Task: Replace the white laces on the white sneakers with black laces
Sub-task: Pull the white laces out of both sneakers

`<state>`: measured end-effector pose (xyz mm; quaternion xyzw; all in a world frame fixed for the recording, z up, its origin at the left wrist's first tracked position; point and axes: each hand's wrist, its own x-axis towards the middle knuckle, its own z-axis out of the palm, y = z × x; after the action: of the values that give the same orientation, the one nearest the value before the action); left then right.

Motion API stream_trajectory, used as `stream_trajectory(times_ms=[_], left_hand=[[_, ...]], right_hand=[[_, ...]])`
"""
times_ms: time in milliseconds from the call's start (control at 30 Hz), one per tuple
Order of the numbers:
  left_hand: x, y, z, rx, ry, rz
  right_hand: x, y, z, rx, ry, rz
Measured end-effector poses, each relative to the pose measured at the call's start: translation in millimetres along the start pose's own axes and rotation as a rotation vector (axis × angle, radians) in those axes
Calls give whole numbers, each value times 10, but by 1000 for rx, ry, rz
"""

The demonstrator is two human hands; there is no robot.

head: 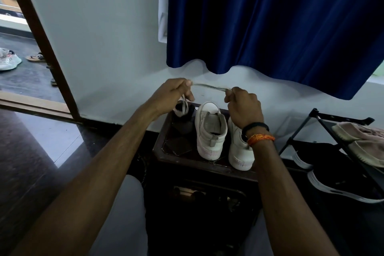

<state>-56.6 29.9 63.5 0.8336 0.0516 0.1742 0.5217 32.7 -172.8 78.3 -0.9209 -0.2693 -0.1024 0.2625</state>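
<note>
A deep blue curtain [270, 16] hangs over the pale wall [99, 37], its wavy hem ending above a small dark wooden stand [199, 164]. To the right stands a black metal shoe rack [336, 129] with a pinkish knit shoe [361, 141] on its upper shelf and a black shoe with a white sole [340, 185] lower down. To the left a brown door frame [39, 33] opens outdoors, where a light sneaker [8, 59] and a sandal [36, 57] lie on dark ground. The dark floor [41, 151] shines with reflected light.

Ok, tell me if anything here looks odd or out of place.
Nothing looks damaged or spilled. Both white sneakers stand upright on the dark stand, apparently unlaced. The left hand and right hand hold a white lace stretched between them.
</note>
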Motion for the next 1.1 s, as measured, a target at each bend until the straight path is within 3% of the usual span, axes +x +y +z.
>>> stream_trajectory(times_ms=[200, 367, 533, 700, 800, 867, 967, 1100], left_hand=[[-15, 68, 125, -589, 187, -55], [5, 99, 195, -829, 290, -109], [-50, 83, 242, -1177, 146, -148], [-99, 49, 282, -1241, 225, -203], [-143, 50, 283, -1179, 258, -206], [-173, 85, 302, -1156, 251, -218], [-199, 134, 352, -1171, 235, -244], [-218, 118, 373, -1165, 245, -258]], right_hand=[[-151, -125, 153, 224, -210, -98], [-290, -302, 308, 352, -254, -130], [-395, -445, 412, 330, -306, -126], [-384, -416, 494, 47, -208, -177], [-415, -399, 516, 12, -11, -135], [-414, -465, 441, 147, -53, -126], [-399, -602, 416, 488, -359, -21], [-398, -591, 648, 834, -380, 36]])
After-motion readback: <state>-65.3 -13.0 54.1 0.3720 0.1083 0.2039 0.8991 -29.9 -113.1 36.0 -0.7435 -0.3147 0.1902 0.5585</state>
